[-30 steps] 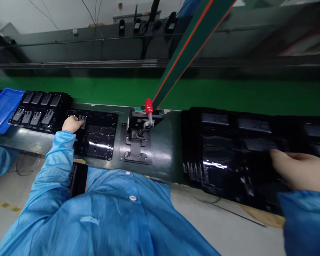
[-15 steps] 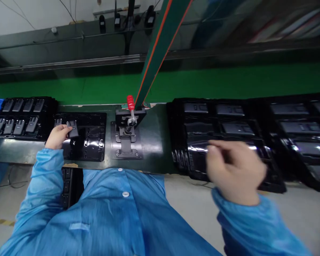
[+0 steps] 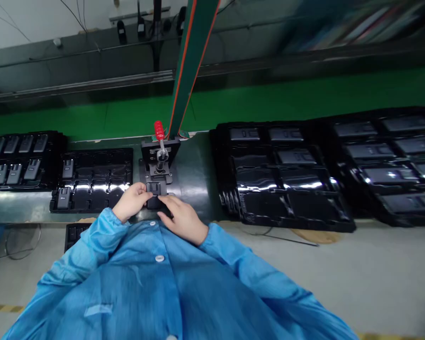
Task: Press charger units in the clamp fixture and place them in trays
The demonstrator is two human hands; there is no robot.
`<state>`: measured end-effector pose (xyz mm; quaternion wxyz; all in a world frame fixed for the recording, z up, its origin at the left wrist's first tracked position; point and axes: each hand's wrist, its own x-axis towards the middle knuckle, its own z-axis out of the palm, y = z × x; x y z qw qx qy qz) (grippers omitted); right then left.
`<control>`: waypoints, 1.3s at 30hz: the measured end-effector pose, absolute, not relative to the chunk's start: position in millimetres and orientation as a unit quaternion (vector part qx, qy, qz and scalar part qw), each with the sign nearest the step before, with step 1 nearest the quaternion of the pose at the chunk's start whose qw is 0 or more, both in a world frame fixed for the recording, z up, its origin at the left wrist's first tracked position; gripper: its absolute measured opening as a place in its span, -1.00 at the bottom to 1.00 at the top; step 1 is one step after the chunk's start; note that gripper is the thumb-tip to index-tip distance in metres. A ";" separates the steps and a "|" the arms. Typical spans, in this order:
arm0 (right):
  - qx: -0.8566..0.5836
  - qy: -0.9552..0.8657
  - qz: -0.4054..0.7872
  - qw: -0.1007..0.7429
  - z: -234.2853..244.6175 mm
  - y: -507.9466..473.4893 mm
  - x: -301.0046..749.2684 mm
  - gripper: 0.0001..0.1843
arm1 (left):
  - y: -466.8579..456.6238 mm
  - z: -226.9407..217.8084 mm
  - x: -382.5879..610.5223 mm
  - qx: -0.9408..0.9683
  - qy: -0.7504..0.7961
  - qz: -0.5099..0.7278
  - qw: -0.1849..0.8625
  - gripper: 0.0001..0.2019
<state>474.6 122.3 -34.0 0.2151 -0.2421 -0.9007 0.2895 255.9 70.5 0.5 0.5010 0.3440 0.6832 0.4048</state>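
A small black rectangular plastic case (image 3: 155,194) lies in the bed of a clamp fixture (image 3: 161,165) with a red handle, just in front of me. My left hand (image 3: 132,200) grips its left edge, thumb on top and the other fingers curled. From the opposite side my right hand (image 3: 184,219) rests its fingertips on the case's right edge, so both hands have hold of it. Left of the fixture, a black molded tray (image 3: 101,205) carries two similar grey-black cases (image 3: 63,198) in its left column. The underside of the gripped case is hidden.
A stacked tray at far left holds two rows of similar cases (image 3: 14,174). To the right, a stack of black trays (image 3: 258,212) holds several flat cases (image 3: 295,156), and another filled tray (image 3: 389,175) stands beyond it. A green post (image 3: 191,61) rises behind the fixture.
My left hand has moved right from the left tray, and the case it held now lies there. My right hand has come from the right tray to the fixture, where a case now lies.
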 end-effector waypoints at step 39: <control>-0.335 -0.890 0.236 0.200 -24.5 152.2 470.2 -0.62 | 95.8 -1.6 255.5 0.541 0.792 0.126 0.252 -0.53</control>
